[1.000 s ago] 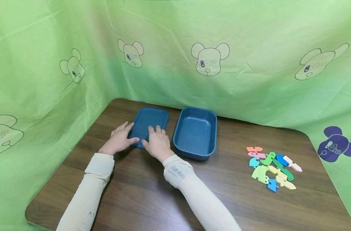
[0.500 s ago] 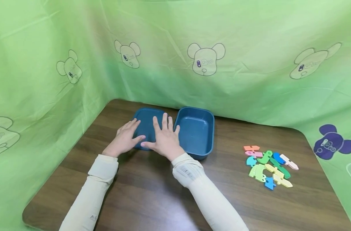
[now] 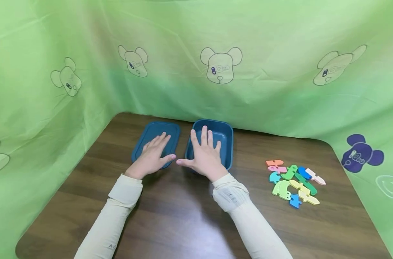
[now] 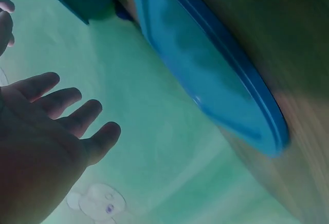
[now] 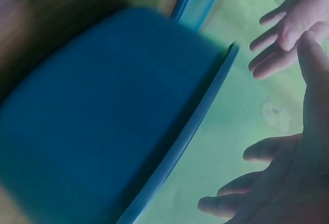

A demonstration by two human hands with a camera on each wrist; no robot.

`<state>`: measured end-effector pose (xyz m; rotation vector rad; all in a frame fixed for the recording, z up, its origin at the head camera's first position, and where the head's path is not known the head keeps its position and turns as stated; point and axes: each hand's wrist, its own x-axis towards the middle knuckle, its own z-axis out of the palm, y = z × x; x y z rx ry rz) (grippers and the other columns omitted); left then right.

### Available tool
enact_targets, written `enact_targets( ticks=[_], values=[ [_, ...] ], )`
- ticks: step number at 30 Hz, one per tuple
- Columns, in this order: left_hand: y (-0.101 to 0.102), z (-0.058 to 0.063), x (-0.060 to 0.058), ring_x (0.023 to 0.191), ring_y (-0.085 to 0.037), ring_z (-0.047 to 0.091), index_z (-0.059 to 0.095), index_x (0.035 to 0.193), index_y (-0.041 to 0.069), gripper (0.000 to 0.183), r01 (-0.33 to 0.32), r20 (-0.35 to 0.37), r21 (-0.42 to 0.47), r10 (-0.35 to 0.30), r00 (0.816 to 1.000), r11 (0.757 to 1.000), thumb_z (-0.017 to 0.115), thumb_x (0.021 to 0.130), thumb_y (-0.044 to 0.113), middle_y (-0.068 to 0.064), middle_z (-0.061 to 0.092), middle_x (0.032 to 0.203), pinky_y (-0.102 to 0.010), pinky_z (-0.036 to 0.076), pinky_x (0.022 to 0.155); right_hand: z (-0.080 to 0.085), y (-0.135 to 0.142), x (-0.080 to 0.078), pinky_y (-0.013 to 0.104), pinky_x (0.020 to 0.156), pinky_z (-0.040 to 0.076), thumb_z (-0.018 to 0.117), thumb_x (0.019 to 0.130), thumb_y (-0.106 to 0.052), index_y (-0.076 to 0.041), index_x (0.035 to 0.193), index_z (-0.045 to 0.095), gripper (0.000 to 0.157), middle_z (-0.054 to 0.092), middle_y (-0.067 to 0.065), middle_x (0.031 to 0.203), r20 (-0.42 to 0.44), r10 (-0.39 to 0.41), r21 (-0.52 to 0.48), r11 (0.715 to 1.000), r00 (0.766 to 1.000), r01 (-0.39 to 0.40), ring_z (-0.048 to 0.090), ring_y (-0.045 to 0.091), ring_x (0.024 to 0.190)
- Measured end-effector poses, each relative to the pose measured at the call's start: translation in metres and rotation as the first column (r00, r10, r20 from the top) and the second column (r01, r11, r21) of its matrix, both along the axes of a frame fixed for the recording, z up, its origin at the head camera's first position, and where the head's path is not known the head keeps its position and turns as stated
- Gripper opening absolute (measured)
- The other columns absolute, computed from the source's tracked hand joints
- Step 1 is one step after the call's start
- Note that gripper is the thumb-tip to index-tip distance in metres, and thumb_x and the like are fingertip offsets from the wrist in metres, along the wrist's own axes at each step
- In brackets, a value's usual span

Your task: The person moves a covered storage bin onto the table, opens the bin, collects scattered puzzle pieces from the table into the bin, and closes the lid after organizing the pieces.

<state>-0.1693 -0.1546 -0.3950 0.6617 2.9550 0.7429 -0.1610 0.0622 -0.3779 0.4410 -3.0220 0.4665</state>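
Note:
My left hand, fingers stretched, hovers over the near part of a flat blue lid lying on the table. In the left wrist view a gap shows between that hand and the lid. My right hand is spread above the near end of a deep blue box, its fingers overlapping the opening in the head view. The right wrist view has the box's outer wall and rim, with the hand apart from them. Neither hand holds anything. The thumbs point toward each other.
On the right of the brown table lies a group of flat coloured puzzle-like pieces, among them green, yellow, blue, pink and orange ones. A green curtain printed with bear heads hangs along the back and sides.
Both hands have moved right: the right one from beside the lid to over the box, the left from the lid's left edge to over it. The head view has shifted slightly.

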Motion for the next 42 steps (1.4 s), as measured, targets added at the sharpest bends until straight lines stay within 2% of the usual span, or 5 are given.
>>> enact_targets(
  ticks=[8, 14, 21, 34, 42],
  values=[
    [0.042, -0.005, 0.001, 0.141, -0.03, 0.007, 0.017, 0.153, 0.013, 0.083, 0.058, 0.029, 0.009, -0.059, 0.998, 0.998, 0.052, 0.091, 0.056, -0.006, 0.004, 0.157, -0.057, 0.009, 0.106, -0.002, 0.05, 0.011, 0.068, 0.1, 0.006, 0.058, 0.068, -0.08, -0.015, 0.154, 0.008, 0.118, -0.014, 0.018, 0.154, 0.0, -0.065, -0.002, 0.998, 0.998, 0.065, -0.01, 0.036, 0.139],
    [0.063, -0.01, 0.002, 0.142, -0.027, -0.001, 0.007, 0.153, 0.012, 0.091, 0.096, 0.07, -0.004, -0.096, 0.993, 0.995, 0.05, 0.089, 0.061, -0.004, -0.006, 0.157, -0.054, 0.008, 0.107, -0.004, 0.086, 0.023, 0.069, 0.099, 0.007, 0.046, 0.064, -0.089, -0.015, 0.153, 0.006, 0.123, -0.011, 0.021, 0.154, 0.02, -0.114, 0.016, 0.993, 0.993, 0.114, -0.006, 0.038, 0.14],
    [0.076, -0.017, 0.001, 0.138, -0.02, -0.018, -0.006, 0.151, 0.013, 0.105, 0.095, 0.156, -0.054, -0.086, 0.984, 0.994, 0.053, 0.083, 0.068, -0.003, -0.018, 0.155, -0.054, 0.005, 0.108, -0.008, 0.13, 0.039, 0.069, 0.099, 0.004, 0.044, 0.064, -0.09, -0.016, 0.153, 0.0, 0.124, -0.014, 0.021, 0.153, 0.074, -0.168, 0.007, 0.986, 0.983, 0.168, -0.008, 0.04, 0.139],
    [0.084, -0.017, -0.003, 0.139, -0.024, -0.017, -0.006, 0.151, 0.009, 0.118, 0.049, 0.203, -0.104, -0.027, 0.979, 0.993, 0.057, 0.076, 0.073, -0.007, -0.017, 0.155, -0.056, 0.008, 0.107, -0.013, 0.224, 0.065, 0.076, 0.09, 0.01, 0.053, 0.077, -0.075, -0.005, 0.152, 0.0, 0.115, -0.011, 0.032, 0.15, 0.075, -0.288, -0.02, 0.957, 0.955, 0.29, 0.0, 0.05, 0.135],
    [0.088, -0.016, -0.002, 0.138, -0.02, -0.021, -0.009, 0.151, 0.011, 0.122, 0.027, 0.228, -0.128, 0.003, 0.974, 0.991, 0.055, 0.072, 0.079, -0.005, -0.015, 0.156, -0.053, 0.007, 0.108, -0.008, 0.291, 0.074, 0.072, 0.092, 0.018, 0.051, 0.089, -0.061, 0.008, 0.147, 0.015, 0.096, 0.009, 0.045, 0.141, 0.134, -0.35, -0.006, 0.935, 0.927, 0.354, 0.015, 0.06, 0.126]
  ],
)
